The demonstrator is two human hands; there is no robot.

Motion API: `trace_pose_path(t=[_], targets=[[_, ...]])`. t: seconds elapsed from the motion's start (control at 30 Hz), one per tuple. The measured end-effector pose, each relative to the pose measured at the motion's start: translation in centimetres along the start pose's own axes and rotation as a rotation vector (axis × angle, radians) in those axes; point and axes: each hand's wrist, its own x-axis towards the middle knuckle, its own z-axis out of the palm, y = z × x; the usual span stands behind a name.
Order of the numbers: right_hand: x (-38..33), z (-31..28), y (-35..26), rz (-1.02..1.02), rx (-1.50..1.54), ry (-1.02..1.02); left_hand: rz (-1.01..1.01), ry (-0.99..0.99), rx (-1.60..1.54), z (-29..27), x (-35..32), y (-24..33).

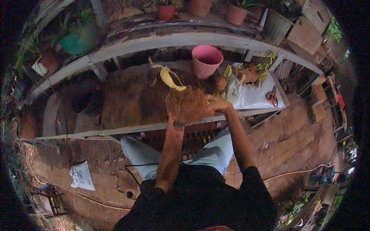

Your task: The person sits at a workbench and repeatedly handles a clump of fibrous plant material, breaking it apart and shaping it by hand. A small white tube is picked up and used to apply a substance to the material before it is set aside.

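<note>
Between my hands, above the near part of the bench, is a brown, fibrous root ball point(189, 104). A yellowed leaf point(170, 79) stands out from its far side. My left hand point(171, 109) supports the ball from the left and below, its fingers mostly hidden behind the fibres. At the right side, my right hand point(217, 103) is closed against the ball, its fingertips in the fibres. Beyond them stands a pink pot point(207, 66), its mouth tilted toward me. A white sack point(246, 95) lies to the right, bearing red-handled shears point(272, 99) and a leafy plant clump point(249, 74).
The long wooden bench point(127, 98) has a pale raised rail point(173, 39) along its back. Beyond it are terracotta pots point(236, 14) and a green container point(77, 41). A hose point(293, 173) crosses the floor, where a printed bag point(82, 176) lies at left.
</note>
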Motion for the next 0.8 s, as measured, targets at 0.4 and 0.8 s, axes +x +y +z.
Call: trace_pose_path(t=[0.4, 0.8], targets=[[0.0, -4.7, -9.9, -0.066, -0.875, 0.013, 0.117, 0.076, -0.071, -0.7, 1.8, -3.6], [6.4, -6.5, -10.3, -0.592, -1.342, 0.155, 0.111, 0.039, -0.146, 2.0, 1.1, -5.0]])
